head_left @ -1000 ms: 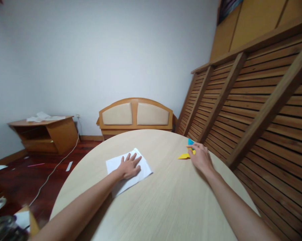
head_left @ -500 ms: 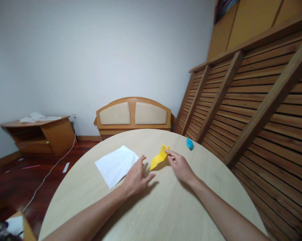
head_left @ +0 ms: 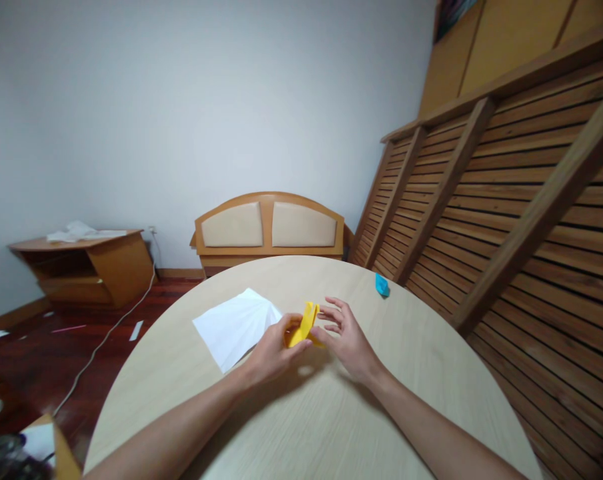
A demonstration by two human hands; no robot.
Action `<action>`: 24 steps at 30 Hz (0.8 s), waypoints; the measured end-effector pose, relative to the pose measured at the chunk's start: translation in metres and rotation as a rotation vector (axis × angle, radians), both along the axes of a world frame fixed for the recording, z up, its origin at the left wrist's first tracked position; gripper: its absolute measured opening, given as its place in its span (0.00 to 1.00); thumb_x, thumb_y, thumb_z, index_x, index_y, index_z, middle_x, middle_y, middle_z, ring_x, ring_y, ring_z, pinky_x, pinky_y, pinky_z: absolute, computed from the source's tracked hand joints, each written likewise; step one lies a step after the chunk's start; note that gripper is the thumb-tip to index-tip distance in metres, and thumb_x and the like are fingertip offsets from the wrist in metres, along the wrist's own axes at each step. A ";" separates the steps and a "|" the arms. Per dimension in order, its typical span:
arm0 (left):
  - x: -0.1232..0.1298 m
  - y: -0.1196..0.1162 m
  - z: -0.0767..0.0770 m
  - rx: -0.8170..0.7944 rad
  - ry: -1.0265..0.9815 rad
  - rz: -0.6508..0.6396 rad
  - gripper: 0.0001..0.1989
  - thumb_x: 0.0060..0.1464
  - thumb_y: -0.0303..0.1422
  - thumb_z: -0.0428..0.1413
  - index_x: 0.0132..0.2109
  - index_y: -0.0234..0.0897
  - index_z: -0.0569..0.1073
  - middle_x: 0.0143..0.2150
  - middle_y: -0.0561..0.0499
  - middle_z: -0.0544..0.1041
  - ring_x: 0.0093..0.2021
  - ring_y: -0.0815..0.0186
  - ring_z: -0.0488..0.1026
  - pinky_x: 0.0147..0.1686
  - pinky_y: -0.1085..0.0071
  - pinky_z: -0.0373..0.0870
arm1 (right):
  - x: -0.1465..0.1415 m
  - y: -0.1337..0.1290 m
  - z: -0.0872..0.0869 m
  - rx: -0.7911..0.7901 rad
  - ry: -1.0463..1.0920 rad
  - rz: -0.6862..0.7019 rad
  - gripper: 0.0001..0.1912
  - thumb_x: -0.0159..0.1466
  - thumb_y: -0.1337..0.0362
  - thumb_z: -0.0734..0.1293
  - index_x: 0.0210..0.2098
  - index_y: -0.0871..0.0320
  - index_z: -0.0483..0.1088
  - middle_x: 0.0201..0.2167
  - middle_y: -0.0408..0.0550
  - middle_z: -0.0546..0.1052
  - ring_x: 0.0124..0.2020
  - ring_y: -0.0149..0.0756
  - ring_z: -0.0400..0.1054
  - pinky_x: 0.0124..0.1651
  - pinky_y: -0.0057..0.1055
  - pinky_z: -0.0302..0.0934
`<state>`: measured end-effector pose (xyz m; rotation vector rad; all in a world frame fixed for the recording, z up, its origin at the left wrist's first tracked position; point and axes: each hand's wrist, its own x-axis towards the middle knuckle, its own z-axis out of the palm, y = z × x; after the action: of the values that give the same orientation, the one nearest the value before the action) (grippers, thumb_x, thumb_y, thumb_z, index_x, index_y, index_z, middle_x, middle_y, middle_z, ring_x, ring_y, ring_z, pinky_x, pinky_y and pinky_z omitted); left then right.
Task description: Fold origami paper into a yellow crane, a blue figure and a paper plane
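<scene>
White sheet (head_left: 234, 330), flat towards the round table's (head_left: 411, 407) far left edge; left hand (head_left: 275, 350), pinching the yellow folded paper (head_left: 305, 325) above mid-table; right hand (head_left: 349, 339), fingers parted, at the yellow folded paper's right side; blue folded paper (head_left: 382, 285), near the far right edge.

We have a round table (head_left: 301, 427) with a pale, wood-grained top; a creased white sheet (head_left: 236, 329) lies on its left half and a small folded blue paper piece (head_left: 382, 286) near its far right edge. To the table's left, on our dark reddish floor (head_left: 106, 377), lie a pale cable (head_left: 103, 345), a white strip (head_left: 136, 331) and a thin pink stick (head_left: 68, 329).
</scene>
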<state>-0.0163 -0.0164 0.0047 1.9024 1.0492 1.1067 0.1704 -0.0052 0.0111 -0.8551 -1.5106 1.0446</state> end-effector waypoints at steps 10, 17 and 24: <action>0.000 -0.005 0.005 -0.114 -0.055 -0.166 0.22 0.52 0.39 0.62 0.54 0.39 0.72 0.53 0.42 0.76 0.52 0.58 0.74 0.56 0.61 0.69 | 0.014 0.005 0.013 -0.114 0.060 0.302 0.20 0.57 0.53 0.73 0.44 0.58 0.74 0.43 0.50 0.78 0.43 0.38 0.72 0.50 0.38 0.64; -0.004 0.003 -0.003 -0.192 -0.055 -0.189 0.24 0.49 0.40 0.65 0.52 0.36 0.73 0.51 0.42 0.77 0.51 0.58 0.74 0.53 0.65 0.68 | 0.017 0.014 0.011 -0.087 0.123 0.107 0.19 0.51 0.51 0.77 0.31 0.58 0.72 0.31 0.45 0.76 0.36 0.36 0.70 0.46 0.35 0.64; -0.001 0.014 -0.012 -0.234 -0.259 -0.189 0.25 0.48 0.40 0.66 0.50 0.38 0.68 0.50 0.43 0.76 0.51 0.60 0.74 0.52 0.64 0.68 | 0.006 0.009 0.005 -0.061 0.185 0.052 0.22 0.56 0.49 0.73 0.41 0.55 0.66 0.36 0.45 0.74 0.40 0.37 0.71 0.46 0.35 0.65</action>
<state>-0.0176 -0.0028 -0.0077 1.5892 0.7984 1.0396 0.1760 0.0040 0.0161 -0.7426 -1.3571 1.1798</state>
